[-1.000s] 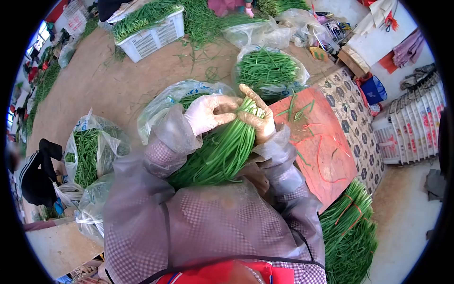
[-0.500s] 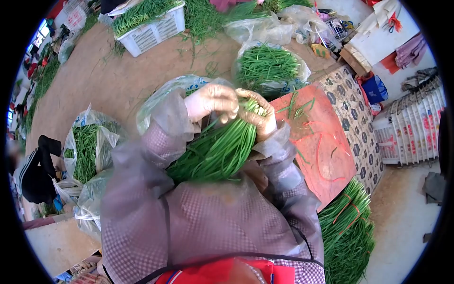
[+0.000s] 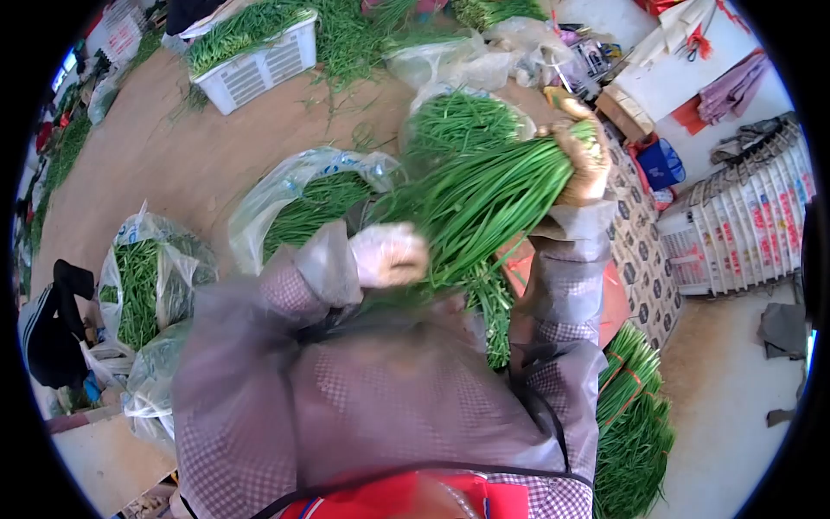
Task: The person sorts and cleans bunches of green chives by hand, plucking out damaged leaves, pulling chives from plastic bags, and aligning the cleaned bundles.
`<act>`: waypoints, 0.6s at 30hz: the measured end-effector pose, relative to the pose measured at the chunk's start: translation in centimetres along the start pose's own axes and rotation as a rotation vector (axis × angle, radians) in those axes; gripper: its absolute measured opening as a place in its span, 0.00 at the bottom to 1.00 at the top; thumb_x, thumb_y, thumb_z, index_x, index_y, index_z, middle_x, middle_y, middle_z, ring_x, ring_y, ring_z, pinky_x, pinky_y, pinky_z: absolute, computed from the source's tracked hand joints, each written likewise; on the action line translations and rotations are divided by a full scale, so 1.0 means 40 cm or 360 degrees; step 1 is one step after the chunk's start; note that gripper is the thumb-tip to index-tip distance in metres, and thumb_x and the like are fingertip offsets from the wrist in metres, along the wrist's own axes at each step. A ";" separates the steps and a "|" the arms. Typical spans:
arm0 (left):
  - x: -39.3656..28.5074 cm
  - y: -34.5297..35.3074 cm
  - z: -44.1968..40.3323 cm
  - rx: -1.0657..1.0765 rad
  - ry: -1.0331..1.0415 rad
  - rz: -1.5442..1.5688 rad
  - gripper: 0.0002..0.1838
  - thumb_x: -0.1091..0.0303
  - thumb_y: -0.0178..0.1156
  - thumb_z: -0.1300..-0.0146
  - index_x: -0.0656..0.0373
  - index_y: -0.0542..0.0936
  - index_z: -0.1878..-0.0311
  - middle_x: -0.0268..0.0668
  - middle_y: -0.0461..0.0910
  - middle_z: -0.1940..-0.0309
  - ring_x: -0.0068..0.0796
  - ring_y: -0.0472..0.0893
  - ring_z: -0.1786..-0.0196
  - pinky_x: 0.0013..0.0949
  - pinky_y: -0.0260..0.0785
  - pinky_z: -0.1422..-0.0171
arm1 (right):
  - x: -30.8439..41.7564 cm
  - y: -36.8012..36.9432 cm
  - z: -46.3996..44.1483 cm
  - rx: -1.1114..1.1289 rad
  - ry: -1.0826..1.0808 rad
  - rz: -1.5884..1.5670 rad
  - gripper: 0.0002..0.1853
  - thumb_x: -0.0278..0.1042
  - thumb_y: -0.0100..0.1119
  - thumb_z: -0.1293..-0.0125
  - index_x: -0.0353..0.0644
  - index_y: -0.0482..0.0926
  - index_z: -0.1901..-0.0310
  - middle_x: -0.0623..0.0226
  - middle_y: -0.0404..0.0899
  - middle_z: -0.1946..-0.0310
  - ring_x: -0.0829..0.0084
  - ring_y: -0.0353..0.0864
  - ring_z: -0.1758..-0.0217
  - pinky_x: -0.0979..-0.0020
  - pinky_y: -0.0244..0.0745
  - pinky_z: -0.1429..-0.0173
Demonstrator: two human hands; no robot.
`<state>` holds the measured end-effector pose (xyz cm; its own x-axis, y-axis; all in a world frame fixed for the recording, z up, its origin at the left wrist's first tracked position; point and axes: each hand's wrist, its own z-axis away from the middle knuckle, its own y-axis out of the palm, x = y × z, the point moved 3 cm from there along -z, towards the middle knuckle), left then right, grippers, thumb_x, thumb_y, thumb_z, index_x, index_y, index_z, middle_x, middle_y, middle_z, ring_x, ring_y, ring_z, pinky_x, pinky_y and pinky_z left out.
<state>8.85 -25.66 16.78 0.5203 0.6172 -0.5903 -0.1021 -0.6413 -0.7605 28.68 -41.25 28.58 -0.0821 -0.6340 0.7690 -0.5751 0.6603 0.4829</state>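
Two hands up past a see-through smock (image 3: pixel 380 389), honestly a bit of a blur. Tied greens (image 3: pixel 635 450) piled by the right elbow, bound with red ties, with a red board (image 3: pixel 612 303) just ahead, partly under the right forearm. Left hand (image 3: pixel 391 256) curled in right by the leafy end of the bunch of long greens (image 3: pixel 497 195); too smeared to tell about any grip on the leaves. Right hand (image 3: pixel 585 164) farther out and clenched round the pale stem ends, with the bunch slanting down from there toward the left hand. More loose greens (image 3: pixel 491 320) below the bunch, between the hands. Beyond the left hand, an open plastic bag of greens (image 3: pixel 311 203); off to its left, another bag (image 3: pixel 138 285). One more full bag (image 3: pixel 467 125) left of the right hand, partly behind the bunch. Blue container (image 3: pixel 660 164) just right of that same hand. Way out past the left hand, a white crate (image 3: pixel 259 69) heaped with greens.
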 end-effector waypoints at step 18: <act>-0.024 -0.137 0.028 0.0204 -0.0414 0.1190 0.10 0.66 0.60 0.36 0.62 0.82 0.58 0.40 0.83 0.67 0.30 0.82 0.65 0.31 0.74 0.60 | 0.107 -0.078 -0.109 0.0775 0.0154 -0.0184 0.31 0.26 0.66 0.46 0.33 0.68 0.40 0.65 0.75 0.67 0.65 0.77 0.60 0.61 0.76 0.52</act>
<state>7.98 -22.23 21.20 0.0628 0.1413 -0.9880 -0.4507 -0.8792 -0.1544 33.67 -44.24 32.19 0.0668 -0.6366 0.7683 -0.8905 0.3092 0.3336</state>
